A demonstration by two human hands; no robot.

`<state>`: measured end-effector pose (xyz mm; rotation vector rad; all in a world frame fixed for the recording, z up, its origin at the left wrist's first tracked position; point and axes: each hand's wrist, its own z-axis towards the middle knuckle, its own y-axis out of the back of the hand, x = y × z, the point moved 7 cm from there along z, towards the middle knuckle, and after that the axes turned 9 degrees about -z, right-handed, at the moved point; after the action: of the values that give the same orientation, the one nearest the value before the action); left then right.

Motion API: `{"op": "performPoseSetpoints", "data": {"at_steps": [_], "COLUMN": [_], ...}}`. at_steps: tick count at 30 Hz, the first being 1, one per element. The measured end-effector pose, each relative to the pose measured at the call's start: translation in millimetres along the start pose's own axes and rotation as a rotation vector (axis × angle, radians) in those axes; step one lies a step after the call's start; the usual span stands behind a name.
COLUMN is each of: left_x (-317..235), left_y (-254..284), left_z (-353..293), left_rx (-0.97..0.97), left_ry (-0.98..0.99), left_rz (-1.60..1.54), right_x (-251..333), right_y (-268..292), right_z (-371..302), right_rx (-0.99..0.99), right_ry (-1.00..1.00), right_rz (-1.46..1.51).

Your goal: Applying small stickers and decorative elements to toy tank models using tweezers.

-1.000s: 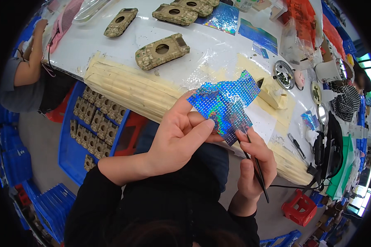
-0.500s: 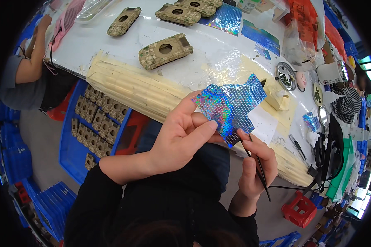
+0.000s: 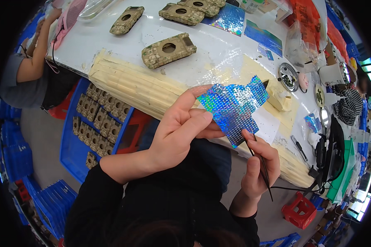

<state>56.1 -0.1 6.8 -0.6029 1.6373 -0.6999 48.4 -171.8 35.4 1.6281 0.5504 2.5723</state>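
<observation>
My left hand [image 3: 175,133] pinches the left edge of a shiny blue holographic sheet [image 3: 235,111] with an irregular cut outline and a grid of small squares. Dark slim tweezers [image 3: 263,171] rest in my right hand [image 3: 257,164], whose fingers also touch the sheet's lower corner. Where the tweezer tips lie is hard to make out against the sheet. Beyond my hands a camouflage-painted model tank hull [image 3: 169,50] with a round hole in its top lies on the white table [image 3: 123,53].
More hulls [image 3: 181,13] stand at the back, near other holographic sheets [image 3: 226,20]. A blue crate [image 3: 72,156] with several hulls is at lower left. A round metal dish [image 3: 288,77] and a black pen [image 3: 299,148] lie right. At far left another person's arm [image 3: 39,51] reaches over the table.
The holographic sheet has tilted, its glare shifting from rainbow to mostly blue, and it has moved slightly right with both hands. The whole view has shifted slightly.
</observation>
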Motion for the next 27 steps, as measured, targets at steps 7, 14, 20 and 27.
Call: {"op": "performPoseSetpoints", "data": {"at_steps": [7,14,20,27], "left_x": [-4.0,-7.8,-6.7,-6.7], "left_y": [1.4,5.4,6.0,7.6], "left_z": [0.9,2.7,4.2,5.0], "left_rx": [0.036,-0.001,-0.024,-0.057], "left_ry": [-0.034,-0.08,-0.082,-0.087], "left_rz": [-0.023,-0.004,-0.04,-0.039], "right_x": [-1.7,-1.4,6.0,9.3], "right_y": [-1.1,-2.0,-4.4,-6.9], "right_z": [-1.4,-2.3,0.9,5.0], "right_rx": [0.004,0.041,0.048,-0.024], "right_ry": [0.005,0.035,0.106,0.14], "right_rz": [0.001,-0.094,-0.209,-0.164]}}
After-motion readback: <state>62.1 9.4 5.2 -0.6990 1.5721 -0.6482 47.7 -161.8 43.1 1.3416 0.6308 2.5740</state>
